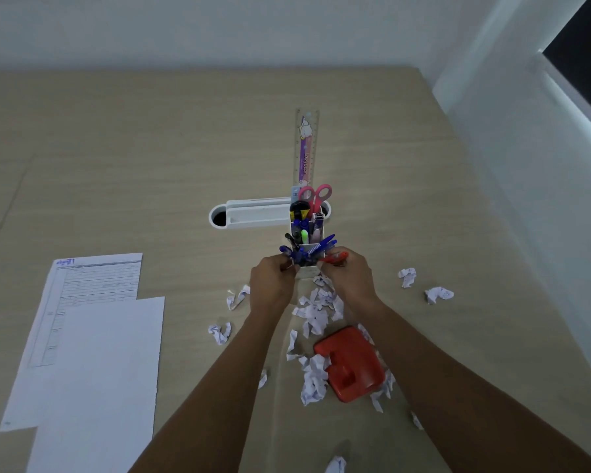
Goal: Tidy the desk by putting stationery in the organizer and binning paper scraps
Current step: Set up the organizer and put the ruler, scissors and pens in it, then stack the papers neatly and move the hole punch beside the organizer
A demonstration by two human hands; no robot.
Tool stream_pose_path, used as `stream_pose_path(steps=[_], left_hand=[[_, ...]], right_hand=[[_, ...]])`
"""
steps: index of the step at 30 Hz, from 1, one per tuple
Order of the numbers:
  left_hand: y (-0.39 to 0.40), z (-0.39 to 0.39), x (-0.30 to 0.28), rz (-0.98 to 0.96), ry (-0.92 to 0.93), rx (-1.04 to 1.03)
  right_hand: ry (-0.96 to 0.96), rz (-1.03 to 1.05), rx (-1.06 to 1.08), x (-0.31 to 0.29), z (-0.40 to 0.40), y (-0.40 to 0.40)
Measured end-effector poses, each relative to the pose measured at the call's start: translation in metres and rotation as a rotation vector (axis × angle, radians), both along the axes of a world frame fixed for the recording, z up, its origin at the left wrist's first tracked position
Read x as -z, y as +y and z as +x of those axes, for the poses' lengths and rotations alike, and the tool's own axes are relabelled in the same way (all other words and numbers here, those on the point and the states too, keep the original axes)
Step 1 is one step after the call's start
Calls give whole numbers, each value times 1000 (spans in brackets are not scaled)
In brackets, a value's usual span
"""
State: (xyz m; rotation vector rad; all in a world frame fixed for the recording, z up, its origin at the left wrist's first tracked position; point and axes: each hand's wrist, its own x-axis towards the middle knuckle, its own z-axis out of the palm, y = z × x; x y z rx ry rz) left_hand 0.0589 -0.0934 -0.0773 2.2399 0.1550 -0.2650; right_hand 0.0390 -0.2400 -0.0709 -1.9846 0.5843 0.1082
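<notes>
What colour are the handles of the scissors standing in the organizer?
Pink. The scissors stand handles-up in the rear compartment of the white organizer; the head view, the only one, shows them clearly.

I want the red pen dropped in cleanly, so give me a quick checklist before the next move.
1. Red pen held: ok, the right hand pinches it at the organizer's near edge.
2. Organizer steadied: ok, the left hand is against its left side among the blue pens.
3. Room in the front compartment: cannot tell, blue pens crowd it and the hands hide the opening.
4. Tall items stable: ok, the scissors and ruler stand in the back.
5. Scraps binned: not ok, crumpled paper scraps lie around the red hole punch.
</notes>
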Motion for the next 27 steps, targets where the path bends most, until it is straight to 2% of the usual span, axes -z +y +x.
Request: stream_pose_path(steps=[10, 14, 20, 27], left_hand=[[-13, 8, -1, 10, -6, -13], [-16, 8, -2, 3, 29, -20], [-14, -9, -4, -58, 134, -25], [-17, -55, -4, -164, 227, -5]], right_hand=[[-25, 51, 34, 2, 8, -12], [-3, 85, -21, -3, 6, -16], [102, 254, -33, -15, -12, -33], [184, 136, -77, -31, -57, -68]])
